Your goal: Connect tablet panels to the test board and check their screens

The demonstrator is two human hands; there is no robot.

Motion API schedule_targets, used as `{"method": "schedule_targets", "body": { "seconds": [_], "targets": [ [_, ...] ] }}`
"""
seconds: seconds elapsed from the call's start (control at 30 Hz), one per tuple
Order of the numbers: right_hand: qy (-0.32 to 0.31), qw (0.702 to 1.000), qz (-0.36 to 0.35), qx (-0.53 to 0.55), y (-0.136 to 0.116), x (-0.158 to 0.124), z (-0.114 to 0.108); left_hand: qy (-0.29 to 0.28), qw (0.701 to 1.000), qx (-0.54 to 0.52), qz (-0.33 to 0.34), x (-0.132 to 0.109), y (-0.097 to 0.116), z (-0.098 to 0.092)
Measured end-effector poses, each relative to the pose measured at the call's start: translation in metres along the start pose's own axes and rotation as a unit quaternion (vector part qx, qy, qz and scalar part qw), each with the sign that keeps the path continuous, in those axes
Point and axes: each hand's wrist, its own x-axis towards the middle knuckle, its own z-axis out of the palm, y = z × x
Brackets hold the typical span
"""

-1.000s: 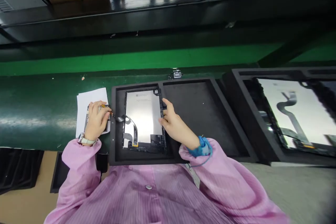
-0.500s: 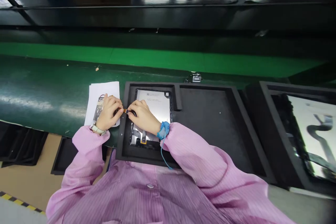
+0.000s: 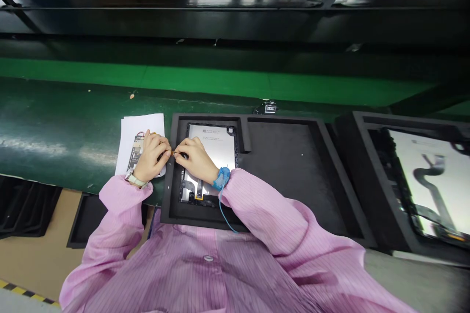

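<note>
My left hand (image 3: 152,155) is closed over a circuit board (image 3: 135,152) that lies on white paper sheets (image 3: 127,129), partly covering it. Its thumb and forefinger pinch one side of a small orange flex cable (image 3: 173,153). From the other side my right hand (image 3: 196,159) pinches the same cable, fingertips almost meeting the left ones. Under my right hand, a tablet screen panel (image 3: 220,144) with a silvery back lies in the left recess of a black foam tray (image 3: 167,195). What the fingertips cover of the cable end is hidden.
To the right stands another black foam tray (image 3: 367,156) holding a second screen panel (image 3: 411,156) with a loose grey ribbon cable. A small metallic part (image 3: 270,107) sits behind the near tray. More black trays (image 3: 29,205) are stacked at lower left. A dark shelf edge (image 3: 220,22) runs across the back.
Both hands stay pinched on the flex cable. The fingertips have drawn slightly closer, so less of the cable shows. The whole view has shifted a little.
</note>
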Motion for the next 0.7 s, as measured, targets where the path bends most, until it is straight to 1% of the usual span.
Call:
{"method": "schedule_targets", "body": {
  "seconds": [0.17, 0.2, 0.23, 0.27, 0.3, 0.33, 0.37, 0.4, 0.43, 0.5, 0.53, 0.57, 0.6, 0.63, 0.67, 0.7],
  "targets": [
    [-0.017, 1.0, -0.001, -0.002, 0.0, 0.003, -0.005, 0.0, 1.0, -0.02, -0.024, 0.002, -0.006, 0.002],
    [-0.015, 1.0, 0.0, -0.003, -0.002, 0.001, -0.009, 0.018, 0.999, -0.022, -0.041, 0.002, -0.009, 0.001],
    [-0.009, 1.0, 0.003, -0.005, -0.004, -0.003, -0.013, 0.06, 0.996, -0.017, -0.068, 0.002, -0.011, 0.0],
    [0.004, 1.0, 0.007, -0.007, -0.007, -0.009, -0.018, 0.127, 0.986, -0.006, -0.105, 0.0, -0.012, -0.001],
    [0.023, 1.0, 0.013, -0.011, -0.011, -0.019, -0.025, 0.207, 0.967, 0.008, -0.149, -0.003, -0.011, -0.003],
    [0.044, 0.999, 0.019, -0.013, -0.013, -0.033, -0.032, 0.282, 0.94, 0.016, -0.189, -0.008, -0.007, -0.006],
    [0.068, 0.997, 0.025, -0.021, -0.014, -0.05, -0.039, 0.344, 0.913, 0.015, -0.22, -0.015, 0.0, -0.008],
    [0.087, 0.995, 0.029, -0.029, -0.014, -0.07, -0.046, 0.367, 0.899, -0.001, -0.238, -0.024, 0.009, -0.011],
    [0.104, 0.993, 0.034, -0.041, -0.011, -0.093, -0.053, 0.353, 0.905, -0.037, -0.234, -0.035, 0.022, -0.012],
    [0.135, 0.981, 0.054, -0.128, 0.001, -0.143, -0.063, 0.296, 0.927, -0.09, -0.212, -0.06, 0.051, -0.012],
    [0.139, 0.974, 0.067, -0.168, 0.009, -0.166, -0.066, 0.243, 0.943, -0.091, -0.21, -0.072, 0.067, -0.01],
    [0.135, 0.967, 0.079, -0.2, 0.019, -0.188, -0.068, 0.177, 0.957, -0.078, -0.217, -0.084, 0.081, -0.007],
    [0.123, 0.963, 0.082, -0.225, 0.029, -0.206, -0.068, 0.114, 0.965, -0.078, -0.222, -0.093, 0.094, -0.003],
    [0.115, 0.96, 0.081, -0.244, 0.038, -0.221, -0.068, 0.072, 0.968, -0.077, -0.228, -0.101, 0.103, 0.001],
    [0.109, 0.956, 0.078, -0.26, 0.045, -0.231, -0.067, 0.041, 0.969, -0.073, -0.233, -0.106, 0.11, 0.006],
    [0.105, 0.954, 0.067, -0.274, 0.05, -0.238, -0.065, 0.03, 0.967, -0.077, -0.24, -0.109, 0.113, 0.009]
  ]
}}
